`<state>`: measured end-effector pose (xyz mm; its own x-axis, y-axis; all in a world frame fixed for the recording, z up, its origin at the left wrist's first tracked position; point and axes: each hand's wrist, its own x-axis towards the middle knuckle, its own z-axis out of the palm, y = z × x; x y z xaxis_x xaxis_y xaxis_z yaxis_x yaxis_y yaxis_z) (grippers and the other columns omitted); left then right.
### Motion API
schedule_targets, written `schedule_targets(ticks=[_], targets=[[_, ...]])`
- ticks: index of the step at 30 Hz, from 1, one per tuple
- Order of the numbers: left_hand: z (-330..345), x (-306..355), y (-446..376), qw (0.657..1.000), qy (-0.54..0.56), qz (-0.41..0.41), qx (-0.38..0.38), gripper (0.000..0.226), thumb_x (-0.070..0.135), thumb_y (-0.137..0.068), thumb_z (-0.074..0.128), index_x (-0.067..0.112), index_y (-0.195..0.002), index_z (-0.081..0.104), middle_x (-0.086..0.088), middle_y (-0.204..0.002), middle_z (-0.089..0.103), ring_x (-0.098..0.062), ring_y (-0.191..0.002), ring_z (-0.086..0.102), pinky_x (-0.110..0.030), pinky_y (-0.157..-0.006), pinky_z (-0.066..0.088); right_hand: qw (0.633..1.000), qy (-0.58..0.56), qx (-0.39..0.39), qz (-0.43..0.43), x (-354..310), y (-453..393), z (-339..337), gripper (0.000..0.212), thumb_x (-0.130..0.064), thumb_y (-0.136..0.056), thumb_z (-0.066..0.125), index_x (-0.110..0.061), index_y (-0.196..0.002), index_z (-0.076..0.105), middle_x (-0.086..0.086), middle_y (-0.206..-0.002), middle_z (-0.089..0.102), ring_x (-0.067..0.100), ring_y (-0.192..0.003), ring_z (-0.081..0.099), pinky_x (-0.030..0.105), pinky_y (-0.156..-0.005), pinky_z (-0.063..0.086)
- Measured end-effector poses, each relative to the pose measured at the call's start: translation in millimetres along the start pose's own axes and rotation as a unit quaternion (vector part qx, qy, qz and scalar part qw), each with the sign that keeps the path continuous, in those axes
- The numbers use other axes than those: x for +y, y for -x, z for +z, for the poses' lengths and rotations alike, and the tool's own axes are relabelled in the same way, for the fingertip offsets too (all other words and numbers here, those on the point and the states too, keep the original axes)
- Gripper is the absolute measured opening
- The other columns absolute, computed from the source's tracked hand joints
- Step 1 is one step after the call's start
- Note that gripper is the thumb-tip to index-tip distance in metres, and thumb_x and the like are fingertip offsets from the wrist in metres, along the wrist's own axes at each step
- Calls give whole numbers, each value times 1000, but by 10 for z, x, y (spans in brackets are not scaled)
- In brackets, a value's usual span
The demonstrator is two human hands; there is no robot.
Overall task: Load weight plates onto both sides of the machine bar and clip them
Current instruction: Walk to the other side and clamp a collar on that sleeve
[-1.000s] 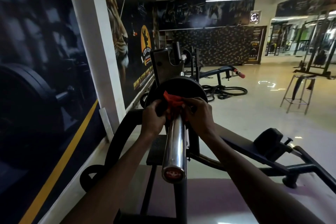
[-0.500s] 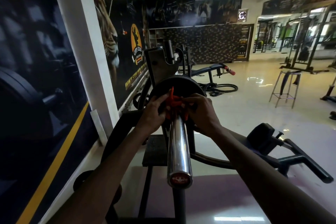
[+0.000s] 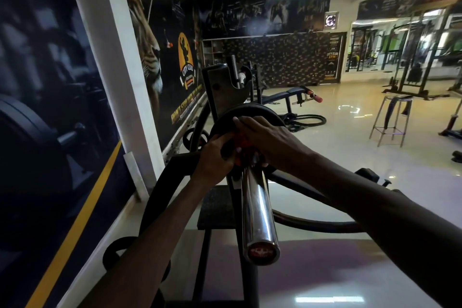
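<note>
A chrome bar sleeve [image 3: 257, 212] points toward me, its red end cap near the bottom of the view. A black weight plate [image 3: 250, 112] sits on the sleeve against the machine's upright. A red clip [image 3: 240, 144] is on the sleeve right in front of the plate, mostly hidden by my hands. My left hand [image 3: 215, 157] grips the clip from the left side. My right hand [image 3: 265, 140] lies over the clip and the plate's face, fingers stretched across to the left, thumb under the bar.
A wall with gym posters [image 3: 62, 107] runs close on the left. A black bench pad and frame [image 3: 370, 175] stand at my right. Further off are a metal stool [image 3: 392, 117], battle ropes [image 3: 307, 120] on the glossy floor and racks [image 3: 420, 70].
The clip's red handles, visible between my hands before, are now covered. My right hand has spread over the clip and plate, and both hands press closer to the plate.
</note>
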<state>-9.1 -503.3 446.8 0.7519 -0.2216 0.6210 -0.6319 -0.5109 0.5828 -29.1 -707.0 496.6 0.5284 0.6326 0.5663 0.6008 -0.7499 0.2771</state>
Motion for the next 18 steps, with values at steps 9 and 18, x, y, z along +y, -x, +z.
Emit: schedule_targets(ticks=[9, 18], targets=[[27, -28, 48, 999, -5, -11, 50, 39, 47, -89, 67, 12, -101, 80, -5, -96, 79, -17, -90, 74, -37, -82, 60, 1000, 12, 27, 10, -10, 129, -20, 76, -16, -81, 74, -6, -149, 44, 14, -149, 47, 27, -131, 45, 36, -104, 47], [22, 8, 77, 999, -2, -18, 43, 26, 36, -96, 72, 11, -95, 81, -2, -86, 80, -8, -78, 74, -31, -72, 61, 995, -25, 68, 64, -96, 301, 85, 54, -23, -87, 57, -1, -136, 57, 16, -136, 59, 27, -116, 55, 35, -96, 53]])
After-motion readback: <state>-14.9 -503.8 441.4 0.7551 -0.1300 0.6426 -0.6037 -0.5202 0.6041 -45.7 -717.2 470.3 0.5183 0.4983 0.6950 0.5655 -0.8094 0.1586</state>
